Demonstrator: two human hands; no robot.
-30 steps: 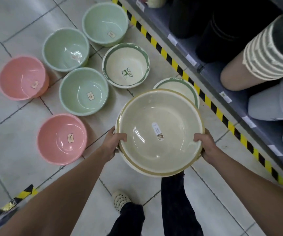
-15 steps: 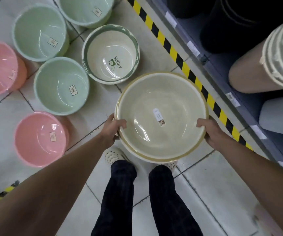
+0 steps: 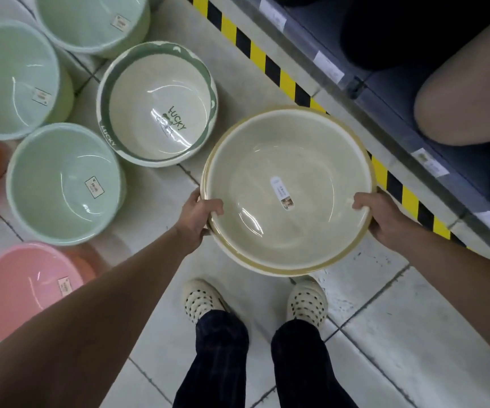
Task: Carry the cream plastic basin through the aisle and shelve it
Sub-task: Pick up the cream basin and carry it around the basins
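Note:
I hold the round cream plastic basin (image 3: 270, 169) level in front of me, above the tiled floor and my two feet. It has a tan rim and a white label inside. My left hand (image 3: 198, 216) grips its left rim with the thumb inside. My right hand (image 3: 380, 214) grips the right rim the same way. The low shelf (image 3: 391, 92) runs along the right, just beyond the basin.
On the floor to the left stand a white basin with a green rim marked LUCKY (image 3: 157, 104), green basins (image 3: 64, 184), (image 3: 11, 81) and a pink basin (image 3: 28, 290). A yellow-black hazard stripe (image 3: 267, 66) edges the shelf base. Stacked beige and pale tubs (image 3: 467, 92) lie on the shelf.
The view has shifted forward along the floor basins, which now sit lower and nearer. A second green-rimmed basin seen behind the cream one is out of sight. Both hands keep their grip.

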